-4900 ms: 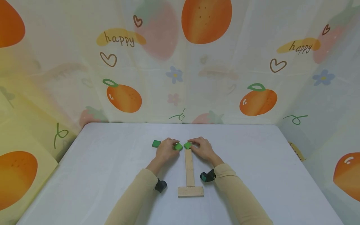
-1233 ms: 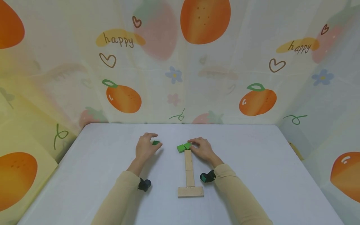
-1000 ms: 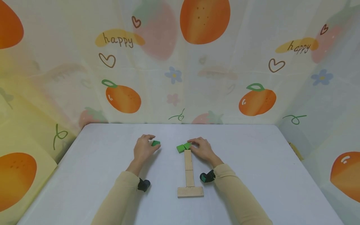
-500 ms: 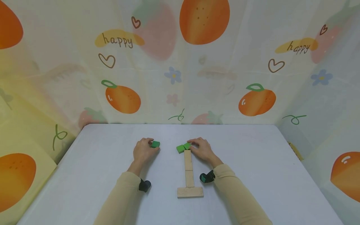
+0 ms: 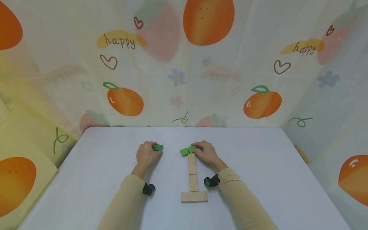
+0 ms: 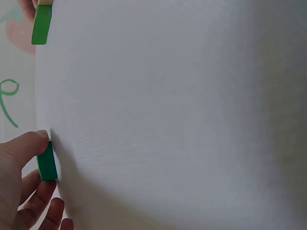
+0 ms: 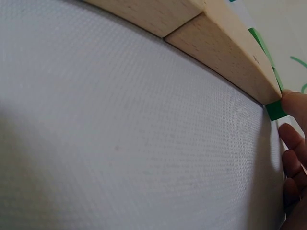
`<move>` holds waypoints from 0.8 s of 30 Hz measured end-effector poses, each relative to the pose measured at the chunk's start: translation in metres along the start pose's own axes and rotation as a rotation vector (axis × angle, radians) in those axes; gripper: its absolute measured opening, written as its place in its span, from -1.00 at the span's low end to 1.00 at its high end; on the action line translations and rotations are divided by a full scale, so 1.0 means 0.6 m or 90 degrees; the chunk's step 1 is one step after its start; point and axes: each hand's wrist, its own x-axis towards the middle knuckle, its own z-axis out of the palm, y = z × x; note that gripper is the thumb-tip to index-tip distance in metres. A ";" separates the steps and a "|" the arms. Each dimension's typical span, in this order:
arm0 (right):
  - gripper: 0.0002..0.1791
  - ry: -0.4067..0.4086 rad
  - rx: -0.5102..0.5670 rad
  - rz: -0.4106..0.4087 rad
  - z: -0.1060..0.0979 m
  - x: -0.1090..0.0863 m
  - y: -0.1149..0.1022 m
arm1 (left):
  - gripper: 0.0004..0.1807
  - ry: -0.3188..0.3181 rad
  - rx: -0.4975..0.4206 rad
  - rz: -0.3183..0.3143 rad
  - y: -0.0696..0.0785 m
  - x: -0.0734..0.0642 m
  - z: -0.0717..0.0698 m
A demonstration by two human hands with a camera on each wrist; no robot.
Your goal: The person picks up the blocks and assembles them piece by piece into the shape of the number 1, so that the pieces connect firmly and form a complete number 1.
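Note:
Between the thumb and fingers of my left hand [image 5: 146, 155] is a dark green block [image 5: 158, 147], also seen in the left wrist view as a green block [image 6: 47, 163]. My right hand [image 5: 207, 152] pinches a light green block [image 5: 191, 149] at the far end of a wooden column. Another light green block [image 5: 184, 152] touches it on the left, set at an angle. The column is two wooden blocks [image 5: 192, 163] end to end, and its near end meets a crosswise wooden block [image 5: 194, 197]. In the right wrist view, fingers hide part of the pinched green block [image 7: 276, 110].
The blocks lie on a white table [image 5: 247, 153]. A fruit-patterned cloth [image 5: 212, 102] rises behind its far edge and along both sides. Black wrist cameras [image 5: 149, 189] are strapped under both sleeves.
My left hand set a light green block against the right one, moved left, and closed its fingers on the dark green block. My right hand has stayed in place.

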 end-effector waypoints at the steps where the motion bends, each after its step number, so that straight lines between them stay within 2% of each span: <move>1: -0.71 -0.001 0.000 0.001 0.000 0.000 0.000 | -0.49 0.000 0.000 0.000 0.000 0.000 0.000; 16: -0.70 -0.011 -0.002 0.012 -0.002 0.000 -0.007 | -0.51 -0.019 -0.021 0.004 -0.009 0.000 -0.004; 24: -0.69 -0.018 0.002 0.017 -0.003 0.000 -0.007 | -0.59 -0.005 -0.035 0.019 -0.009 -0.001 -0.006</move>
